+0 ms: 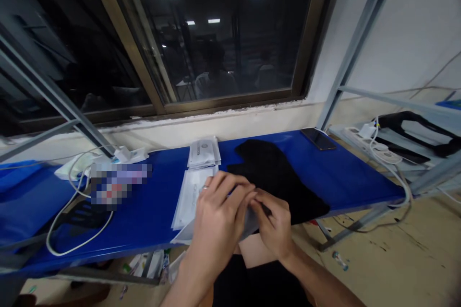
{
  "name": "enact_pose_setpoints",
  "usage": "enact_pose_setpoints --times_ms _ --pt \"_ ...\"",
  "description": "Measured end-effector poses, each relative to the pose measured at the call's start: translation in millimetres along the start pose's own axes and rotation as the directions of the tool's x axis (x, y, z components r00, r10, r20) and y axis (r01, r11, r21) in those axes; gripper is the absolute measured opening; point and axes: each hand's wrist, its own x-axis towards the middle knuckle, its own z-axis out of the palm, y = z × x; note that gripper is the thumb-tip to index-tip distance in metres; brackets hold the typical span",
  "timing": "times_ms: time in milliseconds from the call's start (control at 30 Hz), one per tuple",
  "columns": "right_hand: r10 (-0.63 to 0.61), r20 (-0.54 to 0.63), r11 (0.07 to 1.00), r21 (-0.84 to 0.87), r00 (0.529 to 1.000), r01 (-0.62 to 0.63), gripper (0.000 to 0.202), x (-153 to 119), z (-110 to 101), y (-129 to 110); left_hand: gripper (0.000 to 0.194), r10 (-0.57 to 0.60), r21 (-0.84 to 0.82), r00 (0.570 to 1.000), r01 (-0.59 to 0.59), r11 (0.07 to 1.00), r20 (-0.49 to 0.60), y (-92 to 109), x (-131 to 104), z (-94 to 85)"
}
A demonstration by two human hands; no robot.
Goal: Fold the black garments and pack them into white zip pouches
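Note:
Both hands meet over the table's front edge, pinching a translucent white plastic bag [186, 234] between them. My left hand [224, 211] is closed on the bag's upper part and wears a ring. My right hand [274, 223] has its thumb and fingers pinched at the bag's right side, touching the left fingertips. Much of the bag is hidden behind the hands. Just beyond them lies a folded black cloth [273, 172]. To the left of the cloth are a stack of printed white bags [185, 196] and a smaller stack of similar bags [204, 152] behind it.
The blue table [151, 220] stands below a window. A phone [318, 139] lies at its back right. White cables [54, 230] and a pixelated item [118, 182] are at the left. Metal posts [355, 43] rise at both sides. A power strip [387, 151] is at the right.

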Motion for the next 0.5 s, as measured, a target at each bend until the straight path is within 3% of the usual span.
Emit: enact_pose_setpoints --times_ms 133,233,333,400,433,500 --pt "-0.06 -0.023 0.998 -0.016 0.998 0.059 0.021 1 -4 -2 0.014 -0.057 -0.066 0.998 0.059 0.996 0.029 3 4 14.5" --pt "-0.019 -0.16 0.994 -0.105 0.987 0.003 0.019 5 -15 3 0.014 -0.096 0.035 0.991 0.093 0.995 0.094 -5 -5 10.8" --pt "0.085 -0.385 0.971 -0.175 0.919 -0.163 0.021 10 -35 17 0.014 -0.086 0.233 0.989 0.057 0.971 0.117 -22 -16 -1.7" --pt "0.105 -0.493 0.966 -0.157 0.864 -0.207 0.022 13 -51 28 0.014 -0.094 0.305 0.99 0.058 0.951 0.104 -37 -20 -9.3" --pt "0.116 -0.507 0.968 -0.133 0.854 -0.211 0.022 14 -58 33 0.014 -0.108 0.31 0.989 0.073 0.948 0.097 -44 -20 -11.4" --pt "0.185 -0.429 0.974 -0.042 0.884 -0.224 0.023 15 -71 39 0.014 -0.157 0.258 0.984 0.131 0.957 0.08 -57 -16 -11.7"
